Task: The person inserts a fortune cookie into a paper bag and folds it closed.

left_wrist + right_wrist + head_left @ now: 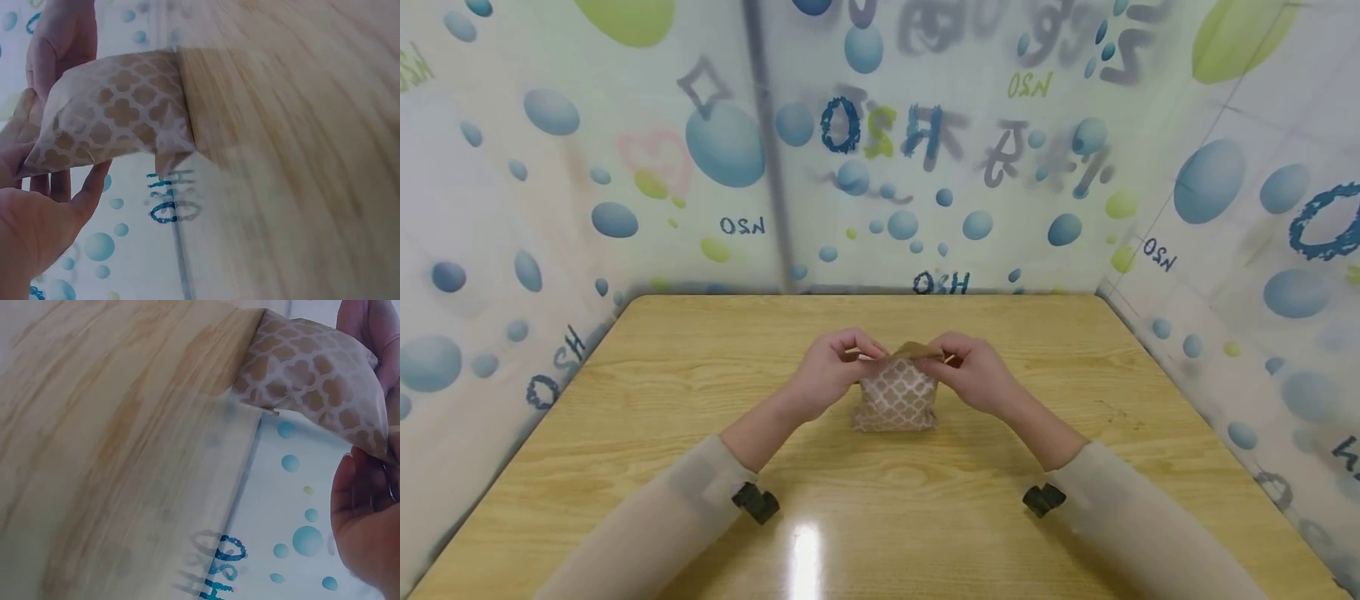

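Observation:
A small brown paper bag [898, 398] with a white lattice print stands upright on the wooden table. Its plain brown top edge [916, 349] is folded over toward the far side. My left hand [832, 372] pinches the upper left corner between thumb and fingers. At the upper right corner, my right hand [976, 372] pinches the same edge. In the left wrist view the patterned bag [122, 112] bulges at its middle, its bottom on the tabletop. The right wrist view shows the bag [312, 378] from its other side, its contents hidden.
The light wood table [700, 358] reaches back to a wall covering [880, 150] printed with blue and green dots, which also lines both sides. Small black clips [756, 502] sit at the sleeve cuffs. A bright light reflection shows on the near tabletop.

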